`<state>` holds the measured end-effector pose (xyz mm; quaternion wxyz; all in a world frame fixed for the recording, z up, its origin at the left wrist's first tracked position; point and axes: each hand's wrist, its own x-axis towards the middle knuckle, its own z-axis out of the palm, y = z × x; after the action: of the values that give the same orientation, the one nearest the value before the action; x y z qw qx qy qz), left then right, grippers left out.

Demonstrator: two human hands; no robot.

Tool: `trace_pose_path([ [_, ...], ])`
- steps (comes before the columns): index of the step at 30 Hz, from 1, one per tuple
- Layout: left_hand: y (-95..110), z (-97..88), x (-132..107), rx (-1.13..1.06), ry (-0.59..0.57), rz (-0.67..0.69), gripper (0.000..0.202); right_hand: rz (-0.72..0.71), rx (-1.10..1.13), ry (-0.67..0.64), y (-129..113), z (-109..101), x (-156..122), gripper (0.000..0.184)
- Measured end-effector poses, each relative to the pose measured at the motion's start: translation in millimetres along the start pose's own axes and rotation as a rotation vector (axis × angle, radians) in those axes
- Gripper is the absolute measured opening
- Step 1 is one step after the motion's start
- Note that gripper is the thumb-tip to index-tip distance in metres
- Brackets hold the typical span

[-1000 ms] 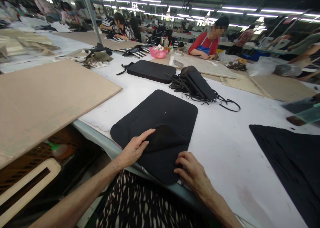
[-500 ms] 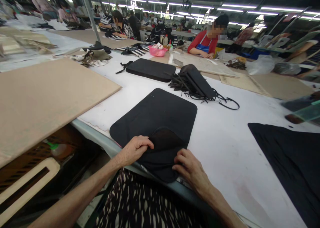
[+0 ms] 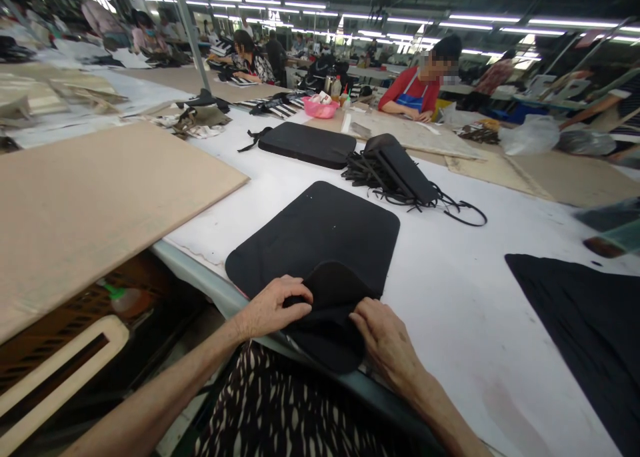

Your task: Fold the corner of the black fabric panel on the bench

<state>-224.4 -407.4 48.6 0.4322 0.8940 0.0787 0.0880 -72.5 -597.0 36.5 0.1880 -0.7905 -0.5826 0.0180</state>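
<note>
A black fabric panel (image 3: 320, 233) with rounded corners lies on the white tabletop (image 3: 440, 297), its near end hanging slightly over the table edge. On that near end a dark flap (image 3: 333, 280) is lifted and folded. My left hand (image 3: 280, 302) pinches the flap's left side between thumb and fingers. My right hand (image 3: 383, 327) has its fingers curled over the right side of the same fabric, close to the panel's right edge. The right thumb is partly hidden, and the layers under the flap cannot be told apart.
Beyond the panel lie a stack of black panels (image 3: 307, 142) and a black bundle with straps (image 3: 400, 170). A tan board (image 3: 115, 197) juts in from the left. Black cloth (image 3: 575, 330) lies at right. Across the table, a person in red (image 3: 413, 93) works near a pink basket (image 3: 320, 107).
The flap stands up higher and is more bunched between my hands. My left thumb now shows, gripping its edge. The whole view has shifted slightly.
</note>
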Motion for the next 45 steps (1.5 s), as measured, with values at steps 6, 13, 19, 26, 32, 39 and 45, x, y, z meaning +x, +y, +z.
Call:
trace_pose_path([
  [6,-4.0,7.1,1.2,0.121,0.001,-0.001,0.014,-0.01,-0.197,0.064,1.0,7.0,8.5,0.041],
  [13,-6.9,3.3,1.7,0.13,-0.085,-0.03,0.029,0.118,0.052,0.049,2.3,0.9,9.2,0.035],
  [19,-3.4,-0.6,0.9,0.066,-0.068,0.006,0.022,0.1,0.116,0.029,1.1,-6.2,12.9,0.03],
  [26,-5.4,5.5,3.5,0.074,-0.008,0.007,0.011,0.115,0.243,0.035,4.5,-5.4,8.7,0.021],
  [32,-2.3,6.6,1.8,-0.036,0.099,-0.114,0.017,0.063,0.177,0.295,9.6,-5.7,-24.1,0.019],
  [39,-12.1,8.3,1.6,-0.116,0.125,-0.052,0.031,0.029,0.205,-0.101,2.6,-8.9,-20.8,0.005],
  [45,-15.2,8.4,2.2,-0.021,0.047,-0.012,0.03,0.012,0.185,-0.076,2.7,-3.1,-9.5,0.016],
])
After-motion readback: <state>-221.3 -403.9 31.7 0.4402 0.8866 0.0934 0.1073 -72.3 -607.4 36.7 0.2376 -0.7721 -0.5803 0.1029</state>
